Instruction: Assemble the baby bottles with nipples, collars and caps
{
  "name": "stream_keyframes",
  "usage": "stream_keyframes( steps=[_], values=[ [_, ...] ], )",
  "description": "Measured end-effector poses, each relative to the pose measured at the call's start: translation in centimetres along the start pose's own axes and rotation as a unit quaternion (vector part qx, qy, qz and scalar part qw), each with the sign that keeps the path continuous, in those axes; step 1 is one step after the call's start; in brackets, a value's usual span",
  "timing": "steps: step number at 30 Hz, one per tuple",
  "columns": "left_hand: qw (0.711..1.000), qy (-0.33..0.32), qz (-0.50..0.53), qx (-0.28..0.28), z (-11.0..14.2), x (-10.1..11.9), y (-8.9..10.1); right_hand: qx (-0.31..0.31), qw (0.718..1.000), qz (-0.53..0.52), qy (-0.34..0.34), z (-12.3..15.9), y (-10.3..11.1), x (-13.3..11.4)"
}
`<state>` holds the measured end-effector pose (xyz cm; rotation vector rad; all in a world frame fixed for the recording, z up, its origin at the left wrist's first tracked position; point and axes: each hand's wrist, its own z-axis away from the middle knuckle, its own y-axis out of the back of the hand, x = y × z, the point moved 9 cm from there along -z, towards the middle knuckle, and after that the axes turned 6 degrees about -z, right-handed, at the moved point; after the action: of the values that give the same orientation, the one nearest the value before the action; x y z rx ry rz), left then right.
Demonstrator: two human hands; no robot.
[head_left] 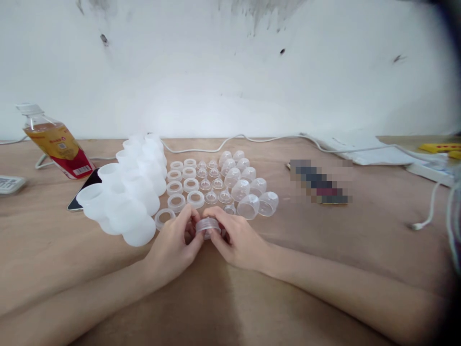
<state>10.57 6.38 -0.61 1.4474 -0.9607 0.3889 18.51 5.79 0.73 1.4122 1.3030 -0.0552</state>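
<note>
Between my two hands is a translucent bottle collar ring (pixel 208 224), pinched from both sides near the front of the parts. My left hand (pixel 179 240) grips its left edge with thumb and fingers. Closed on its right edge is my right hand (pixel 236 238). Whether a nipple sits inside the ring I cannot tell. Beyond my hands lie rows of loose collar rings (pixel 175 188), clear nipples (pixel 217 183) and clear dome caps (pixel 248 206). One nipple (pixel 229 209) lies just past my right fingers, and a single ring (pixel 164 217) is beside my left hand.
Several frosted white bottles (pixel 133 211) stand in rows at left, by a dark phone (pixel 83 192) and a drink bottle (pixel 59 144). A blurred-out phone-like object (pixel 319 182) lies at right. A white cable (pixel 230 139) runs along the wall, near a power strip (pixel 430 170).
</note>
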Motion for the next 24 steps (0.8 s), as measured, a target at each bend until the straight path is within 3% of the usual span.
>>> stream_keyframes(
  steps=[13,18,24],
  values=[
    [0.999,-0.017,-0.027,0.012,-0.19,0.19,0.19,0.012,1.0,0.004,-0.022,-0.06,0.04,0.44],
    [1.0,0.009,-0.003,0.011,-0.33,-0.3,0.21,0.018,0.999,0.012,-0.036,-0.06,-0.02,0.56],
    [1.0,-0.012,0.027,0.009,-0.17,0.06,0.25,0.017,1.0,0.017,-0.009,-0.02,0.08,0.18]
  ],
)
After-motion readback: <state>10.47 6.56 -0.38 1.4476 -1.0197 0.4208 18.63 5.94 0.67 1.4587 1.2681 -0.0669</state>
